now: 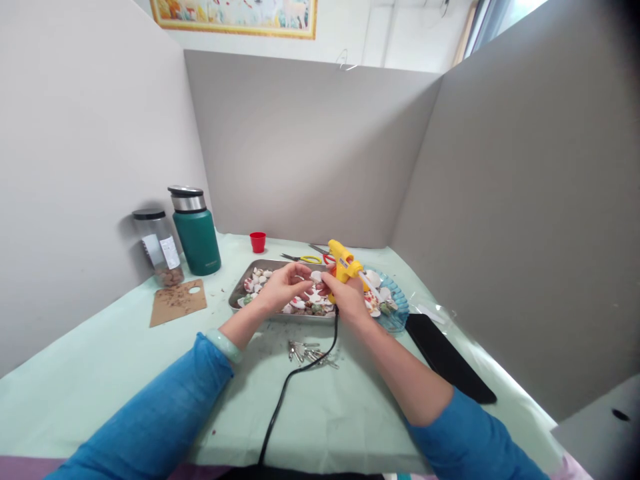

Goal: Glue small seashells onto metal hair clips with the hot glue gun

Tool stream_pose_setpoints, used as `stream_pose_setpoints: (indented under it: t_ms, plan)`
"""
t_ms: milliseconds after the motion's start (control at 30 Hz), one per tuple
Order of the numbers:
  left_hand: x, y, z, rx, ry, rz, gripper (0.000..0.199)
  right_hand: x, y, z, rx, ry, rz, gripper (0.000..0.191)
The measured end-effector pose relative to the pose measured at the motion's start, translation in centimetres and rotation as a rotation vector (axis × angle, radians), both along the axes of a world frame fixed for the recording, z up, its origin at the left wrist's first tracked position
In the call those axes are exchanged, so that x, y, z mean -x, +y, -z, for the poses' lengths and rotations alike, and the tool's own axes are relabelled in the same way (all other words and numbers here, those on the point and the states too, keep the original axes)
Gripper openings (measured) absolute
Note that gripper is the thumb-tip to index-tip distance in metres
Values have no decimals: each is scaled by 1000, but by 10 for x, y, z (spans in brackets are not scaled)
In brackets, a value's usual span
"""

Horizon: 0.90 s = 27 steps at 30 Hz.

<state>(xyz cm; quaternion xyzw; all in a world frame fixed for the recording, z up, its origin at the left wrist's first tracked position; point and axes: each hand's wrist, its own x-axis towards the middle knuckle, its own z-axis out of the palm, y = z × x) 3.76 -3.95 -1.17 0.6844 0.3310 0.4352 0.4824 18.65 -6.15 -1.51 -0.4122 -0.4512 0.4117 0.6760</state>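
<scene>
My right hand [349, 298] is wrapped round a yellow hot glue gun [343, 261], its black cord running down toward me. A whitish shell [316, 276] sits at the fingertips of this hand, between my two hands. Close by on the left, my left hand [286, 287] has its fingers curved and apart, tips near the shell; contact is hard to make out. Both hands are over a metal tray [235, 293] filled with mixed shells. Partly behind my right hand stands a blue scalloped glass plate [400, 303] bearing more shells.
Metal clips [305, 353] lie before the tray. Behind it are yellow-handled scissors [307, 259] and a red cup [258, 242]. A green bottle [197, 240], a clear jar [159, 250] and a brown board [175, 305] stand left. A black flat object [450, 360] lies right. Grey panels enclose the table.
</scene>
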Motion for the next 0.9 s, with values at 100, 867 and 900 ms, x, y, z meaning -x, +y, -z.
stream_pose_setpoints:
  t_ms: [100, 867, 900]
  plan:
    - [-3, -3, 0, 50, -23, 7, 36, 2, 0, 1, -14, 6, 38, 31]
    - [-4, -6, 1, 66, -84, 59, 34, 6, -5, 4, -72, -90, 90, 32]
    - [-5, -6, 1, 63, -81, 55, 34, 6, -6, 4, -69, -92, 95, 32]
